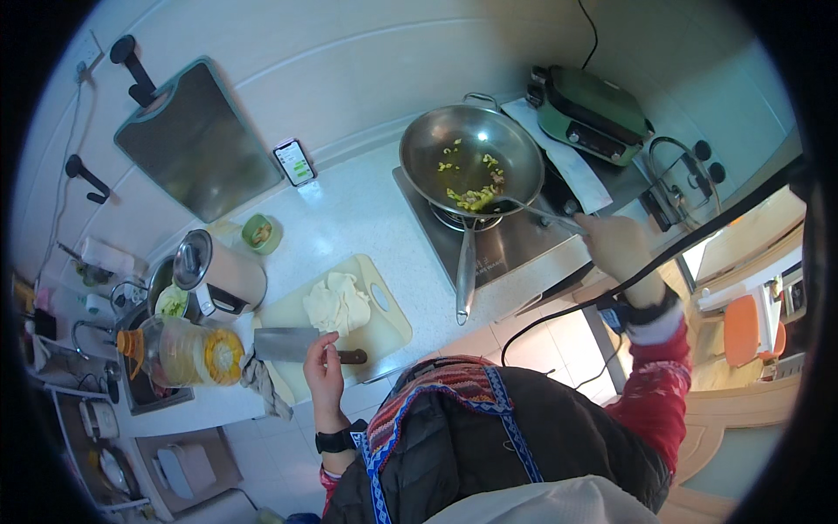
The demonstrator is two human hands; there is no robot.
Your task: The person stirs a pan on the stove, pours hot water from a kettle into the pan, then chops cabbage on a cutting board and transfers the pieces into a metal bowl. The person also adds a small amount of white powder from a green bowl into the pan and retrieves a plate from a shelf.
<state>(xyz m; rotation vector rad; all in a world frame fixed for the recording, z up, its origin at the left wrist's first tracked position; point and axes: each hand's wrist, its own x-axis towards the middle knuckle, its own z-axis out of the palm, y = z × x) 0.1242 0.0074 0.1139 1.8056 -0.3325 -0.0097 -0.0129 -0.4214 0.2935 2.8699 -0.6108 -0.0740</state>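
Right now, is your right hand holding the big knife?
No, the right hand grips a long-handled utensil whose far end is in the pan.

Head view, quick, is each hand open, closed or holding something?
Left hand: over the knife; can't tell if open or gripping.
Right hand: closed, holding the cooking utensil.

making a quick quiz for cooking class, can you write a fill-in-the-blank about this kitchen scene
1. The ____ hand holds a utensil whose end is in the pan.
2. The knife by the left hand lies on the cutting ____.
3. The phone leans against the ____.
4. The appliance right of the pan is mostly ____ in colour.

Missing words: right; board; wall; green.
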